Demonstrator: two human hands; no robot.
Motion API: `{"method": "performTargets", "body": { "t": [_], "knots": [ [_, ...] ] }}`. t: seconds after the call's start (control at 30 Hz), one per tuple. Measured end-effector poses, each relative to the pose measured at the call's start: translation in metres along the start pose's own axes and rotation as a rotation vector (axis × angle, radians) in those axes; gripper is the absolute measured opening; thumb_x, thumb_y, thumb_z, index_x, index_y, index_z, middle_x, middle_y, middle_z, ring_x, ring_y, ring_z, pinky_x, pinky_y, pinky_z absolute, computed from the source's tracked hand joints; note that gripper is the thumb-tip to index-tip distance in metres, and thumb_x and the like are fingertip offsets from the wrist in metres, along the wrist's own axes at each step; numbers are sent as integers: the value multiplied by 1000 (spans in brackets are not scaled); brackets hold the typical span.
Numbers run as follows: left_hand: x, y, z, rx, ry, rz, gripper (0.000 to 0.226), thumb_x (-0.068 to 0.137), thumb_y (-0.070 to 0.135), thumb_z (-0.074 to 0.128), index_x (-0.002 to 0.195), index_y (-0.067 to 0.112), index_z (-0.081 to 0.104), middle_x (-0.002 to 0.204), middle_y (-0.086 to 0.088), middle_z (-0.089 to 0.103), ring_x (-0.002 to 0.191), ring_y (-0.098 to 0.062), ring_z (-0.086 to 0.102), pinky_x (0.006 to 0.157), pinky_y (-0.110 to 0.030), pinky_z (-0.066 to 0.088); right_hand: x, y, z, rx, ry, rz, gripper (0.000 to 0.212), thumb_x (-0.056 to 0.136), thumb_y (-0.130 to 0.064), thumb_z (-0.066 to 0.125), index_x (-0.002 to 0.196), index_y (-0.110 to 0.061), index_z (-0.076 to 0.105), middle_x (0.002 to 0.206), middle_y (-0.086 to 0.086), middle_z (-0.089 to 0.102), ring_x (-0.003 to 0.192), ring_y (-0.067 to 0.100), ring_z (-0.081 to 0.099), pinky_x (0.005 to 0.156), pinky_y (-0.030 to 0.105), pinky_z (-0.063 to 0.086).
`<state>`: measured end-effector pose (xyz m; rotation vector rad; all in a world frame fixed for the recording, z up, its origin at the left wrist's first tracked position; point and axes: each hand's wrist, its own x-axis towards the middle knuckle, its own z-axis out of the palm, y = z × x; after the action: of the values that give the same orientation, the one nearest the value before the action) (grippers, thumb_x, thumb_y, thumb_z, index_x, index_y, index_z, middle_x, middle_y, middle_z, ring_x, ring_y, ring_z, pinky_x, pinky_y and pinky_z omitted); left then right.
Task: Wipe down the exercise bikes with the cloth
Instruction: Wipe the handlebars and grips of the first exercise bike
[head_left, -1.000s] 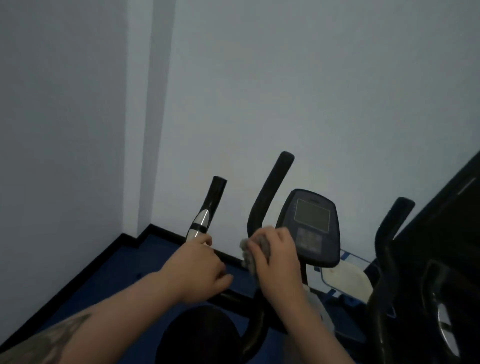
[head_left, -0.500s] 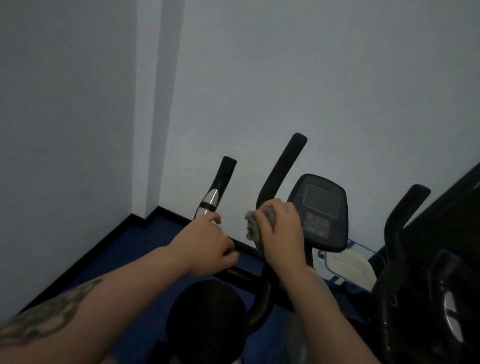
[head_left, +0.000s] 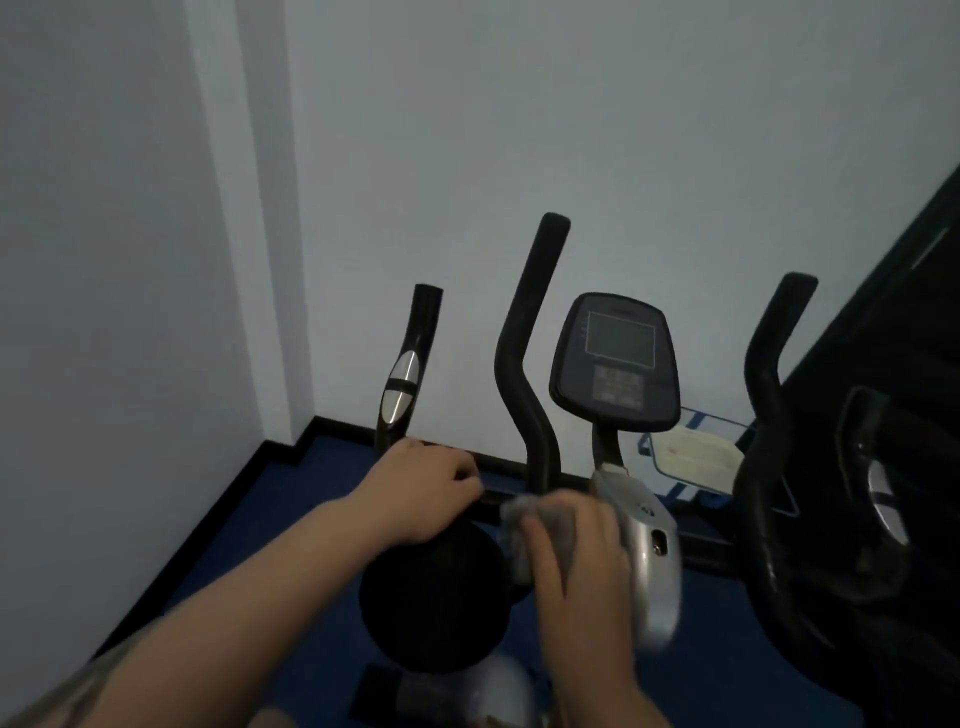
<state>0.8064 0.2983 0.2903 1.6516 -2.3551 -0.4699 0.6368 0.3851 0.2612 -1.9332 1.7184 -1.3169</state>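
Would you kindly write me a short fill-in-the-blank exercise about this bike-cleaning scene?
1. The right hand presses a grey ____ against the bike.
2. The left hand grips the ____ below its silver sensor.
3. The console stands ____ of the upright bar.

Missing words: cloth; handlebar; right

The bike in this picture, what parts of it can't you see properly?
Head view, the only one:
- The bar under the left hand: the hand covers it.
- The cloth: blurred, half covered by the right hand.
- Console buttons: too dim and small to read.
- Pedals and base: cut off by the bottom edge and hidden behind the black seat.
- Second bike: dark, cut off by the right edge.
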Motion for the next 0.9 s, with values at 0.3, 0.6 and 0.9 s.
{"method": "performTargets", "body": {
  "t": [0.3, 0.6, 0.9],
  "knots": [
    [-18, 2, 4, 109, 100, 115, 36, 103, 35, 27, 116, 28, 60, 111, 9, 65, 102, -13, 56, 101, -28, 29, 13, -6, 12, 54, 174, 70, 18, 94, -47, 50, 101, -30, 54, 102, -12, 51, 93, 5, 53, 82, 41, 49],
    [-19, 3, 1, 0, 150, 82, 34, 101, 36, 36, 117, 28, 66, 109, 3, 69, 98, -13, 55, 93, -25, 27, 39, -5, -9, -282, 113, -95, 15, 92, -33, 56, 102, -23, 60, 103, -4, 55, 92, 16, 52, 81, 35, 40],
    [-21, 6, 1, 24, 116, 81, 35, 102, 35, 32, 117, 27, 63, 109, 3, 67, 85, -8, 39, 81, -20, 18, 16, 28, -31, -585, 99, -234, 19, 93, -26, 52, 102, -23, 68, 91, -5, 62, 91, 17, 57, 103, 34, 27]
  ]
}}
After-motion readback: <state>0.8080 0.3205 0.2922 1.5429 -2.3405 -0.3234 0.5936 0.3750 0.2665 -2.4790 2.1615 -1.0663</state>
